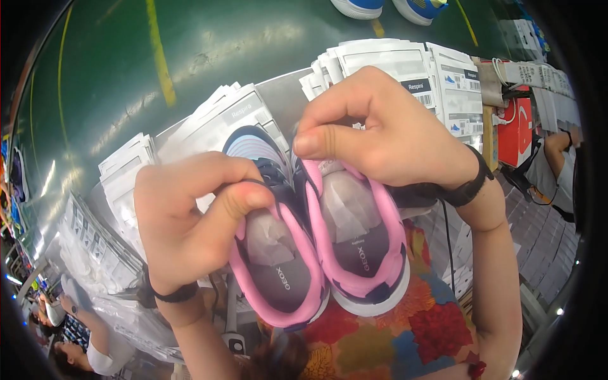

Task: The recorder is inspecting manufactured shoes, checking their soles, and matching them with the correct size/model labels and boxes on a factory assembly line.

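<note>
A pair of sneakers lies side by side in front of me, with pink lining, navy and light-blue uppers and white soles. Crumpled white tissue paper fills the front of both the left sneaker and the right sneaker. My left hand is closed in a pinch over the left sneaker's tongue and collar. Thumb and forefinger of my right hand press together above the laces of the pair. What either pinch holds is too small or hidden to make out. My hands cover most of the laces and the right sneaker's toe.
Stacks of printed white cards and more paper piles line the bench's far side. Beyond runs a green surface with yellow stripes, carrying blue-and-white shoes. A red box stands at right. Other people sit at left and right.
</note>
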The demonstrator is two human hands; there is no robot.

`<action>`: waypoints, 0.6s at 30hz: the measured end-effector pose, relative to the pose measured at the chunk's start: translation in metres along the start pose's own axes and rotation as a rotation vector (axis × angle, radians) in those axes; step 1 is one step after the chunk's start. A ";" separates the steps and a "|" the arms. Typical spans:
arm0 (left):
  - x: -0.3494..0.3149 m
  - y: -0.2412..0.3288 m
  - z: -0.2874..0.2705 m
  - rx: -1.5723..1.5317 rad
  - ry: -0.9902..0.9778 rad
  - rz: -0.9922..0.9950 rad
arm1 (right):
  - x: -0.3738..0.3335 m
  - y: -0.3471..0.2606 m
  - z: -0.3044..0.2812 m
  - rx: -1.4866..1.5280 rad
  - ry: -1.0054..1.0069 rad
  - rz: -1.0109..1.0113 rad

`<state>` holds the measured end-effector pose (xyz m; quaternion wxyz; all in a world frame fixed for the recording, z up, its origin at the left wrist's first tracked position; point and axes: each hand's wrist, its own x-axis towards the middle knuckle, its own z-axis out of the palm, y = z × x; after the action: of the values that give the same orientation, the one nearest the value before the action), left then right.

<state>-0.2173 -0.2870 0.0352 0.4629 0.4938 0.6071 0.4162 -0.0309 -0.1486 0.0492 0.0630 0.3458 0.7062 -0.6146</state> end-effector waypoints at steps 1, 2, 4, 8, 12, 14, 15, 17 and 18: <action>0.000 -0.001 0.000 0.001 -0.001 -0.004 | -0.001 0.000 0.000 0.004 0.012 0.002; -0.002 -0.001 -0.002 -0.028 -0.004 -0.038 | -0.001 -0.002 0.003 0.007 0.015 -0.004; -0.001 0.000 -0.002 -0.087 -0.016 -0.109 | -0.003 0.000 0.005 0.010 0.040 -0.030; -0.002 -0.001 0.000 -0.145 -0.021 -0.140 | -0.005 0.002 0.008 -0.028 0.071 -0.066; -0.004 -0.001 0.004 -0.132 0.001 -0.109 | -0.009 0.002 0.010 -0.025 0.097 -0.063; -0.004 -0.005 0.004 -0.136 0.010 -0.105 | -0.008 0.004 0.010 -0.041 0.123 -0.074; -0.005 -0.006 0.004 -0.134 0.014 -0.101 | -0.007 0.003 0.011 -0.044 0.123 -0.079; -0.004 -0.010 0.005 -0.143 0.087 -0.046 | -0.004 0.003 0.011 -0.076 0.134 -0.128; -0.006 -0.007 0.009 -0.141 0.085 -0.032 | -0.009 0.002 0.010 -0.082 0.146 -0.134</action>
<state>-0.2096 -0.2936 0.0273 0.4770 0.4322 0.6033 0.4709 -0.0262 -0.1618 0.0493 -0.0158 0.3387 0.7549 -0.5614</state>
